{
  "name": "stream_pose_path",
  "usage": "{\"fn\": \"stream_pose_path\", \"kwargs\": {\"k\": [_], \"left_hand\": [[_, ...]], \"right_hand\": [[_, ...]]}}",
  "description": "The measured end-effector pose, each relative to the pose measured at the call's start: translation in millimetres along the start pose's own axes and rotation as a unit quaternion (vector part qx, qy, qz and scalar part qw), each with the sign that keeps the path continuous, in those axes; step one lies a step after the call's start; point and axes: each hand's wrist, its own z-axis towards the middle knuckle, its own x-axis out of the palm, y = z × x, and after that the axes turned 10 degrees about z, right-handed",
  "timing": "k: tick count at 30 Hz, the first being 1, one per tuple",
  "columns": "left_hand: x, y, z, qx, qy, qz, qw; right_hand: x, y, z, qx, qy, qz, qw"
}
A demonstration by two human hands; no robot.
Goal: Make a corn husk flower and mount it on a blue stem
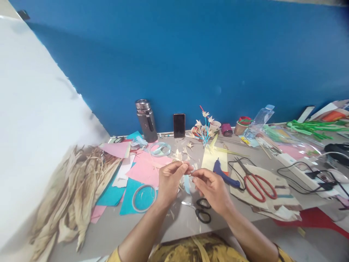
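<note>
My left hand (pixel 170 179) and my right hand (pixel 210 186) meet above the table's near edge, fingertips pinched together on a small pale piece with a light blue strip (pixel 187 183) hanging from it. Both hands are closed on it. Under them lie small black-handled scissors (pixel 202 211). Small pale husk flowers (pixel 180 155) lie just beyond my hands. A little bouquet of husk flowers on blue stems (pixel 205 127) stands further back.
Dried corn husks (pixel 76 193) are heaped at the left. Pink and teal paper sheets (pixel 144 169), a tape ring (pixel 144 198), a blue glue gun (pixel 225 176), red scissors (pixel 256 183), black cables (pixel 305 178), a steel flask (pixel 145 120) and a phone (pixel 179 125) crowd the table.
</note>
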Motion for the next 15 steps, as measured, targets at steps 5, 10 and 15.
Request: {"fn": "stream_pose_path", "kwargs": {"k": [5, 10, 15], "left_hand": [[2.7, -14.3, -13.1, 0.012, 0.028, 0.015, 0.999], [7.2, -19.4, -26.6, 0.050, -0.020, 0.029, 0.998], [7.3, -7.7, -32.2, 0.003, 0.021, -0.009, 1.000]], "right_hand": [[-2.5, -0.2, -11.4, 0.009, -0.012, 0.039, 0.999], [0.4, -2.0, -22.7, 0.023, 0.005, 0.079, 0.997], [0.5, -11.0, -24.7, 0.036, 0.001, 0.127, 0.991]]}}
